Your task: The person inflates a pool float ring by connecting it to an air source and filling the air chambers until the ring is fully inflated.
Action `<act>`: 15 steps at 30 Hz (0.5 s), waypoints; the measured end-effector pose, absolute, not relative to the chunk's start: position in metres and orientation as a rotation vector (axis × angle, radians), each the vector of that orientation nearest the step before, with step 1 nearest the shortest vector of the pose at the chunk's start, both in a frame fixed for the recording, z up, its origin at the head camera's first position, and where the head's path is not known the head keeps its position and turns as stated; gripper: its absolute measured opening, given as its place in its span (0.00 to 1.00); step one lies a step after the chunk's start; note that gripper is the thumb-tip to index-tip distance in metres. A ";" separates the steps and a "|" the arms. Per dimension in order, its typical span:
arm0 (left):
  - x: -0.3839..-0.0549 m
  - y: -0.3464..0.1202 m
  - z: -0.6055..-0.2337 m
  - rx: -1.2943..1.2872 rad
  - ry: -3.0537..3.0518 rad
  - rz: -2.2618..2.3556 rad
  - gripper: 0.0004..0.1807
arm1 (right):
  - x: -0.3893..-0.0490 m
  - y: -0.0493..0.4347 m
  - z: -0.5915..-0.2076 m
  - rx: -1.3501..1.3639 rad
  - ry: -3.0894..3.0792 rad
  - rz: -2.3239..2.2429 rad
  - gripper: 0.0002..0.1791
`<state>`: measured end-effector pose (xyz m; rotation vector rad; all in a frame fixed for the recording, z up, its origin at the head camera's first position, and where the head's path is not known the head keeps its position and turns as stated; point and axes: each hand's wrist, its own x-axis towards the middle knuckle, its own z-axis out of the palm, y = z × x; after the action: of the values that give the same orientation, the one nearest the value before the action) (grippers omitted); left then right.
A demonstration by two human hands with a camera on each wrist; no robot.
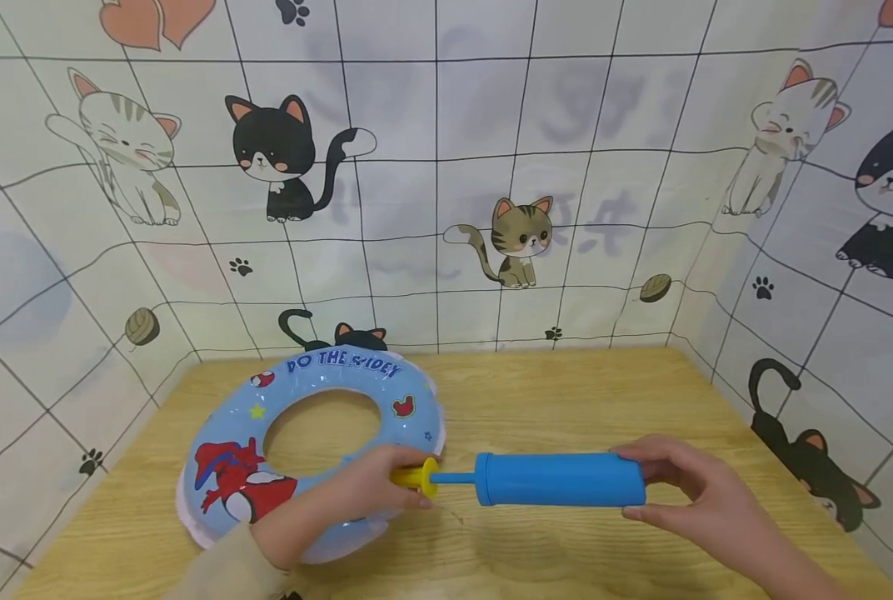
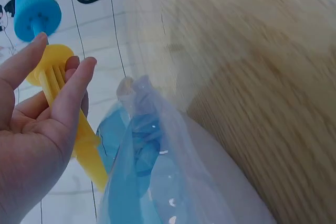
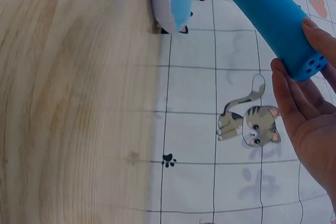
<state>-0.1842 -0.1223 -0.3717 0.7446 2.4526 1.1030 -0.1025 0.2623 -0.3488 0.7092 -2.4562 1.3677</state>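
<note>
Lower left, the inflatable ring (image 1: pixel 225 417) looks soft; my left hand (image 1: pixel 377 483) grips the yellow handle (image 1: pixel 429 477). Lower centre, the blue pump (image 1: pixel 559 480) seems light, stiff, best held round its middle; my right hand (image 1: pixel 697 497) pinches its end.

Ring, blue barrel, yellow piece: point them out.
Ring (image 1: pixel 409 428): head view, right side of its band.
Blue barrel (image 1: pixel 559 479): head view, middle of its side.
Yellow piece (image 2: pixel 88 156): left wrist view, lower shaft.

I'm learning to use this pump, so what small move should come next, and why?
Probably slide the blue barrel toward the yellow end: a thin blue rod shows between them, the left hand grips the yellow end, and the right hand holds the barrel's far end.
</note>
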 end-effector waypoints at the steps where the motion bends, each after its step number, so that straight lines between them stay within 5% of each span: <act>1: -0.185 -0.126 -0.372 0.748 2.452 1.103 0.25 | -0.102 0.265 -0.348 0.719 -2.447 1.365 0.32; 15: -0.192 -0.167 -0.375 0.753 2.405 1.263 0.25 | -0.094 0.295 -0.339 0.663 -2.502 1.275 0.35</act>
<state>-0.1921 -0.1670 -0.3751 0.7531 2.4050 1.2634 -0.0939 0.2950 -0.3394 0.6629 -2.5018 1.2747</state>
